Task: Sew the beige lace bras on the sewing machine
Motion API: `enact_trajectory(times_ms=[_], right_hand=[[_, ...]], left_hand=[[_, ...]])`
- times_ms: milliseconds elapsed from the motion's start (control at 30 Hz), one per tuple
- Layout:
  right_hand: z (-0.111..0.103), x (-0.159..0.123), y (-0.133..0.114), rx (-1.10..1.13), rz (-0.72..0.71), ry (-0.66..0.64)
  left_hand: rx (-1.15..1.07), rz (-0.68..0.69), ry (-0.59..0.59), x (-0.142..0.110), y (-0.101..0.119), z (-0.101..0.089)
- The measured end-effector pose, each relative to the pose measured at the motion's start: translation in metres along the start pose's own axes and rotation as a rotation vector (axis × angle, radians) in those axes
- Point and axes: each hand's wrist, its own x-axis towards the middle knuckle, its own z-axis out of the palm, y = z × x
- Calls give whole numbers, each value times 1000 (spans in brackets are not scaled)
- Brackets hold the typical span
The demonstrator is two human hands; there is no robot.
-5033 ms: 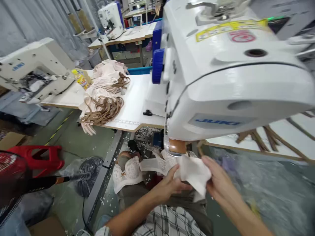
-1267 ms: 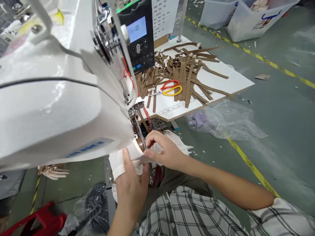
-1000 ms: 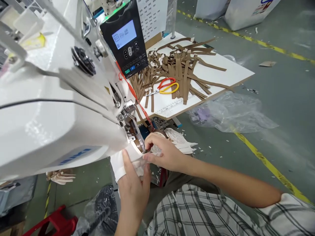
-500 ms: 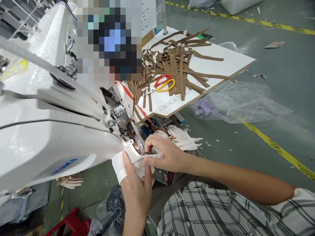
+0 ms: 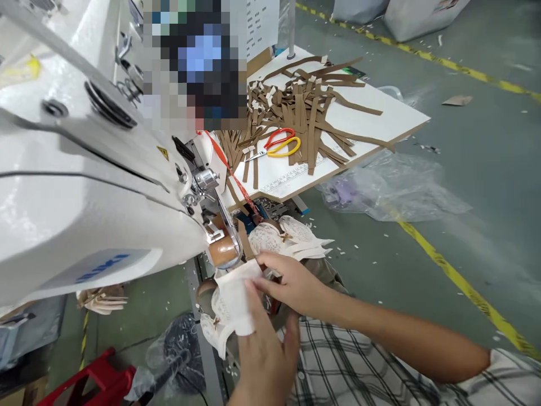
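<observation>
While the white sewing machine (image 5: 84,208) takes up the left side, the person's right hand (image 5: 291,282) has its thumb and forefinger pinched together on the right edge of a white fabric panel (image 5: 236,299). Left hand (image 5: 266,349) is kinda blurry: index finger laid along the panel, thumb sticking out apart from it, and the rest is hidden, so can't tell if it's really gripping. The panel is just below the machine's brown rounded tip (image 5: 224,252), no idea if they touch. Lacy cups show on both sides of it, one lot on the left (image 5: 222,309), another on the right (image 5: 267,238). Up on the white table (image 5: 376,127) there's a messy pile of brown straps (image 5: 311,132) with red-and-yellow scissors (image 5: 270,152) lying at the near side, plus a clear plastic bag (image 5: 401,189) on the floor
</observation>
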Motion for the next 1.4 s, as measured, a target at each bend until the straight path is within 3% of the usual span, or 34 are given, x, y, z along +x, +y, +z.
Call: enact_trajectory(times_ms=[67, 167, 233, 333, 533, 600, 700, 767, 833, 1100, 1167, 1233, 1333, 1400], right_hand=[[-3, -8, 3, 88, 38, 20], [-17, -15, 3, 89, 56, -14], [-27, -17, -1, 41, 53, -87], [-37, -18, -7, -15, 19, -210], [-40, -20, -14, -280, -147, -340], [-40, -21, -12, -466, -273, -290], [-40, -23, -5, -713, -513, -152], [-39, -25, -2, -771, -645, -87], [-37, -27, 0, -760, -690, -67], [-32, -29, -1, -645, -602, -104], [-30, -27, 1, -652, -607, -114], [-30, -25, 4, -636, -571, -133], [-31, -26, 12, -427, -304, -58], [-33, -30, 18, -101, 5, 162]], left_hand=[[-117, -16, -111, -12, 6, 5], [-375, -75, -291, -12, 0, -4], [-405, -51, -255, -2, -10, -14], [-336, 79, -70, 21, -23, -29], [-357, 354, -319, 57, -37, -31], [-325, 408, -239, 58, -40, -27], [-250, 543, -28, 52, -44, -20], [-184, 623, 101, 47, -44, -19], [-147, 658, 186, 44, -42, -19], [-177, 665, 233, 41, -43, -24], [-215, 615, 210, 37, -40, -19], [-265, 480, 193, 29, -36, -10], [-291, 199, 238, 9, -43, 12], [-194, 17, 184, -9, -65, 30]])
